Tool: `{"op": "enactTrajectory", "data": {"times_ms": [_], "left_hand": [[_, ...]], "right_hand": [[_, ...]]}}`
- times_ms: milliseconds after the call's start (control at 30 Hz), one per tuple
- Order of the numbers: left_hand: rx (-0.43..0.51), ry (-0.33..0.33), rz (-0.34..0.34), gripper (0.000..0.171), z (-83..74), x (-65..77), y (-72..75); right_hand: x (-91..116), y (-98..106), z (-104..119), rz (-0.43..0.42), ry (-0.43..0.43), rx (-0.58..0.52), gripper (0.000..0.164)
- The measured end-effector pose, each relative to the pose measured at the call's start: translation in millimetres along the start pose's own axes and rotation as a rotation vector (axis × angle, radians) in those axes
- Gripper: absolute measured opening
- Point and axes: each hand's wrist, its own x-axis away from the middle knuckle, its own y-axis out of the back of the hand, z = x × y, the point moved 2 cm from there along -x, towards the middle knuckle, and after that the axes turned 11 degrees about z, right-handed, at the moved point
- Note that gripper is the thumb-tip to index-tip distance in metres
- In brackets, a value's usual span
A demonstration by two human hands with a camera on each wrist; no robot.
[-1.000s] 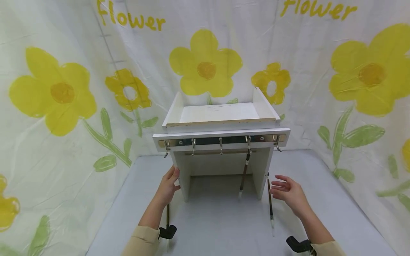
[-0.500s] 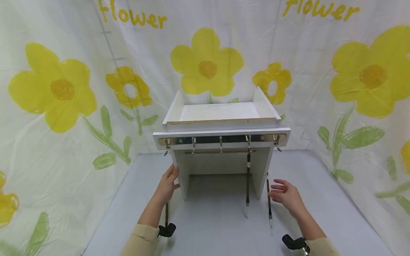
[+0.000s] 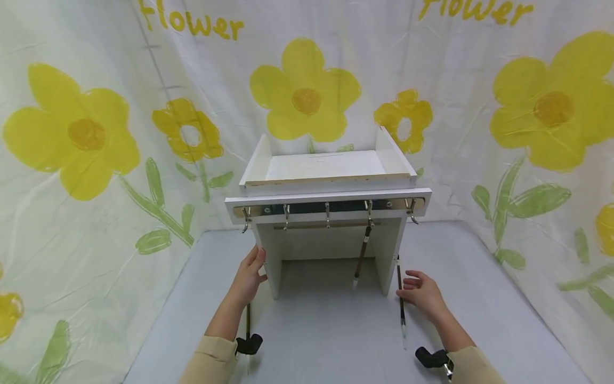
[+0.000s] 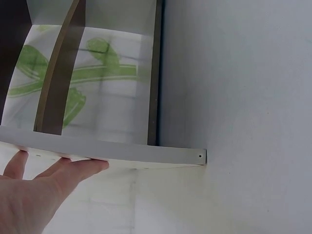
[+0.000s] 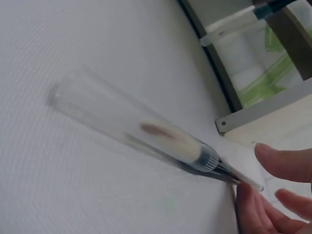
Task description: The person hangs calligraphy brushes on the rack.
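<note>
The fingertips of my left hand (image 3: 247, 274) press the outer face of the left side panel (image 4: 105, 151) of a white shelf unit (image 3: 326, 185). At the unit's right, my right hand (image 3: 422, 296) reaches a calligraphy brush (image 3: 401, 298) lying on the table. In the right wrist view, its fingertips are right at the handle while the thumb (image 5: 282, 163) stands apart; a clear cap (image 5: 97, 105) covers the pale bristles. Another brush (image 3: 363, 250) hangs, tilted, from the second hook from the right on the metal rail (image 3: 312, 208).
A third slim brush (image 3: 248, 320) lies left of the unit, partly behind the left forearm. Black wrist mounts (image 3: 431, 357) stick out from both cuffs. Behind the grey-white table (image 3: 331, 330) stands a curtain (image 3: 355, 32) painted with yellow flowers.
My right hand has moved left and slightly down to the brush on the table, its fingers bending inward. The hanging brush swings on its hook. My left hand stays on the panel.
</note>
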Motion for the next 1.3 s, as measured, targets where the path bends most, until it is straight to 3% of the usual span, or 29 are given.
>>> {"op": "enactTrajectory", "data": {"times_ms": [200,500,933,1167,1300], "left_hand": [[-0.005,0.008,0.006,0.069,-0.4,1.6,-0.8],[-0.013,0.007,-0.006,0.065,0.5,0.3,3.9],[0.006,-0.022,0.029,0.066,0.2,-1.5,1.8],[0.012,-0.015,0.023,0.064,1.4,-1.5,3.1],[0.003,-0.012,0.022,0.065,1.8,-2.0,3.7]], "right_hand": [[-2,-3,-4,-0.039,-0.023,0.072,0.079],[-3,-8,8,-0.068,0.020,0.143,0.076],[1,0,6,-0.080,-0.022,0.029,0.066],[4,4,5,-0.080,-0.044,0.027,0.065],[6,7,4,-0.064,-0.035,-0.068,0.064]]}}
